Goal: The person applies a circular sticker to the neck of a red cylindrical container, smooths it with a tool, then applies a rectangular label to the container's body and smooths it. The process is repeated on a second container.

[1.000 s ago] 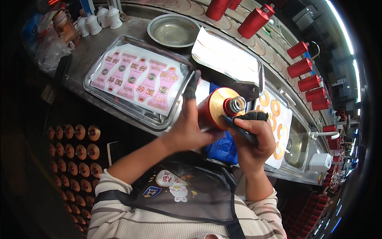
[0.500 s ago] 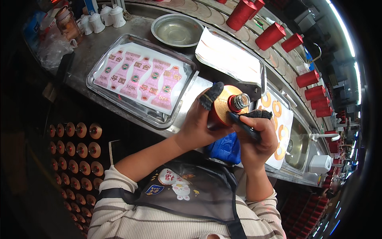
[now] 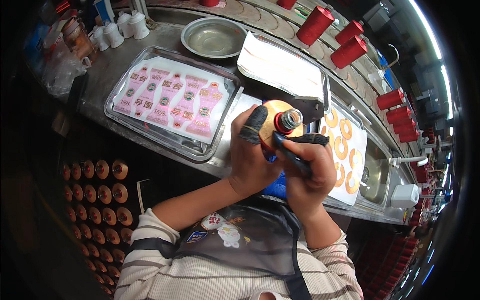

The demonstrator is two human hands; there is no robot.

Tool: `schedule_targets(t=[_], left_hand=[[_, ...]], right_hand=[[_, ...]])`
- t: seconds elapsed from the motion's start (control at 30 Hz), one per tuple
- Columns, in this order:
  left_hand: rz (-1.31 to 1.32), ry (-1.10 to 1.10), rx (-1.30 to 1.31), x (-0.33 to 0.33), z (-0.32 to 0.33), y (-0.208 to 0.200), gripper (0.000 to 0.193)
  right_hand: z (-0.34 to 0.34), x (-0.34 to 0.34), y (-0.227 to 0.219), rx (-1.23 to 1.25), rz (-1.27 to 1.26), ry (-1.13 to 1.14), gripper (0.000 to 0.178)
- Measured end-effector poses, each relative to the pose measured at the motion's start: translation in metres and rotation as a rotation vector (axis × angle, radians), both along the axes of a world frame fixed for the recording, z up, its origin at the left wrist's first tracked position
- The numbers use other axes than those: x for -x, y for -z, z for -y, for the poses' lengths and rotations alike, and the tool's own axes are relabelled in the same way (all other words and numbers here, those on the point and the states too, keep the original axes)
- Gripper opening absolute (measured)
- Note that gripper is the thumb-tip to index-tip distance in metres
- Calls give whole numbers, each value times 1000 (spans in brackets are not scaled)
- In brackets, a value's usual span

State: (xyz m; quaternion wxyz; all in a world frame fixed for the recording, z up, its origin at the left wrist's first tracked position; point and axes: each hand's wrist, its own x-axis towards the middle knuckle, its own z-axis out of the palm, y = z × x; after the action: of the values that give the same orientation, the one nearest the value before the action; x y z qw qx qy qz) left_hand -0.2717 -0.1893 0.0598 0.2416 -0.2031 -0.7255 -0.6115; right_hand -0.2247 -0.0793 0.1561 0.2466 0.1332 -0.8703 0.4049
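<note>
My left hand (image 3: 254, 162) is wrapped round a red bottle (image 3: 270, 118) whose shoulder is covered by a gold ring-shaped label. The bottle's clear glass neck tilts up toward me. In my right hand (image 3: 314, 176) is a slim dark tool (image 3: 296, 159), its tip against the gold ring beside the neck. I cannot make out what kind of tool it is. Black covers sit on a digit of each hand. Most of the bottle's body is hidden behind my hands. Under them shows a blue cloth (image 3: 275, 187).
A metal tray (image 3: 216, 150) of pink labels lies left, a white sheet (image 3: 359, 145) of gold rings right. Behind are a round metal basin (image 3: 240, 34), another papered tray (image 3: 327, 102), and a conveyor with red bottles (image 3: 316, 25). A sink (image 3: 376, 189) stands right; racked bottles (image 3: 119, 192) stand lower left.
Both hands and the bottle have shifted slightly left, and the tool's tip stays by the neck. Red bottles on the conveyor have changed position. The whole view has drifted a little.
</note>
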Motion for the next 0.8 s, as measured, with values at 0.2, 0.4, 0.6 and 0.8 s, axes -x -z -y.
schedule_targets(t=[0.2, 0.4, 0.6, 0.8], left_hand=[[140, 391, 24, 25, 32, -6, 96], [285, 251, -36, 11, 12, 34, 92], [106, 142, 37, 13, 15, 10, 96], [128, 143, 34, 13, 19, 0, 91]], right_hand=[[-3, 3, -2, 2, -56, -19, 47], [29, -1, 16, -165, -194, -219, 45], [-9, -4, 14, -51, -242, 70, 41], [-23, 4, 3, 313, 135, 33, 20]])
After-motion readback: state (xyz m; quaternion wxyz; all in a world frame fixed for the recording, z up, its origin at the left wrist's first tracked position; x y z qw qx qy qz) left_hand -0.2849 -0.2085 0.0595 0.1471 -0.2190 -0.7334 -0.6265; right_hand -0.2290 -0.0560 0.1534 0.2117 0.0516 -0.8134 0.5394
